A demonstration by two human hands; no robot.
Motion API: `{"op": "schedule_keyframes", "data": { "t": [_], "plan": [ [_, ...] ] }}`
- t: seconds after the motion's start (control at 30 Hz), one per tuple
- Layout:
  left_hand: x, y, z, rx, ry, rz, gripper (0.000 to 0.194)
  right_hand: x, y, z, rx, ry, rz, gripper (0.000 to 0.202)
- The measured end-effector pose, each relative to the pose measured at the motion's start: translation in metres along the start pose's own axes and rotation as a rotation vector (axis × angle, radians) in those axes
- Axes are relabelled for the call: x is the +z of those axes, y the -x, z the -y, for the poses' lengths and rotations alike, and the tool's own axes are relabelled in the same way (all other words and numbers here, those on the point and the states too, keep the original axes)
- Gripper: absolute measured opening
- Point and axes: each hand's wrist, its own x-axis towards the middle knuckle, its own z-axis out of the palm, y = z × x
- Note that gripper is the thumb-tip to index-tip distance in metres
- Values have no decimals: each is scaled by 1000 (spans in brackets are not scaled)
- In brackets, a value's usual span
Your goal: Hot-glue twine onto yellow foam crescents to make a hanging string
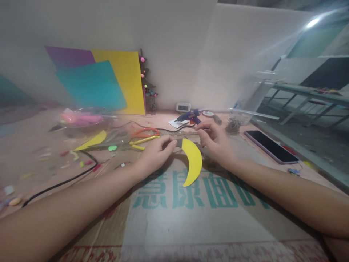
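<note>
A yellow crescent [195,160] is held by the left hand [160,151] at its narrow dark tip [180,143], which is pinched between thumb and forefinger; the yellow part is left free of the fingers, curving down towards the near side above a sheet printed with green characters [169,225]. The right hand [212,143] is raised just beside the crescent's outer edge, its thumb and forefinger brought close together (whether anything thin is gripped there cannot be told).

On the left of the worktop [54,174], pink and orange pieces [88,119] are contained in a clear plastic bag [107,113]. At the far right, a bundle of twine [233,125] is seen by some clear plastic [247,113]; whether it is enclosed cannot be made out.

A second yellow crescent [94,141] is seen near the bag, with its detail blurred. Orange handles [145,131] and yellow handles [144,142] are partly covered by the left hand. A blue glue gun [188,116] is rested with its nozzle over a white card [177,123], and the display of a small clock [183,107] cannot be read. Both forearms are cut off by the frame.
</note>
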Motion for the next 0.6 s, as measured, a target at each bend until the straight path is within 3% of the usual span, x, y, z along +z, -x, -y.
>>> {"op": "schedule_keyframes", "data": {
  "t": [0.23,0.6],
  "plan": [
    [-1,0,0,21,17,-9,26,3,7,8,40,163,284,29],
    [1,0,3,20,19,19,26,5,9,6,3,120,252,27]
  ]
}}
